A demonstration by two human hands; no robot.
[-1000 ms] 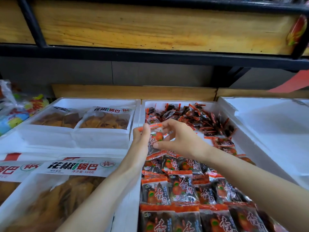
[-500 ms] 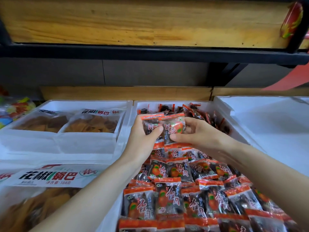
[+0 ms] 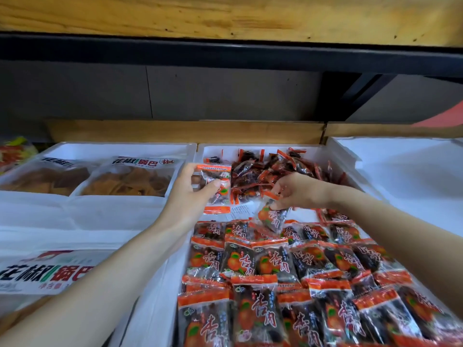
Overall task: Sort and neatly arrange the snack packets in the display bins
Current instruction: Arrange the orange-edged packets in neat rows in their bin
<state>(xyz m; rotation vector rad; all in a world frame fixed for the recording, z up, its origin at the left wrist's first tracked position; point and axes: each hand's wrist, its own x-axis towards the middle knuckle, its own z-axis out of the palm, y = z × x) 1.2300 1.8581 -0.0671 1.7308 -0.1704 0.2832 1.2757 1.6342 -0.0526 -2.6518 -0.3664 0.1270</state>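
1. Left hand [image 3: 190,190]: thumb in front and fingers behind, gripping one snack packet [image 3: 222,190]. The packet is upright, raised over the left-rear part of the middle bin [image 3: 160,284].
2. Right hand [image 3: 298,191]: fingertips pinch the top edge of a second packet [image 3: 271,217]. It hangs tilted, with its lower end at the back row of the laid-out packets. Can't tell whether it touches them.
3. Packet look: clear film with an orange sealed band at top and bottom. Dark fruit pieces inside; orange fruit print and red Chinese characters on the front.
4. Middle bin: white foam, holding only this product.
5. Rear of bin: loose heap [image 3: 288,169] of the same packets, jumbled, many on edge.
6. Front of bin: neat rows [image 3: 263,261] lying flat, face up and overlapping like shingles. Orange bands line up across each row. Some packets on the right side appear turned the other way.
7. A bare strip of bin floor [image 3: 308,215] runs between heap and rows, just below both hands.
8. Left bin [image 3: 120,146]: white foam, two clear bags of tan crisps [image 3: 130,181] with white printed headers. A third such bag [image 3: 45,271] lies nearer, with large black and red characters on its label.
9. Right: another white foam bin [image 3: 400,166]. Above: black rail [image 3: 225,51] and wooden board [image 3: 225,16].
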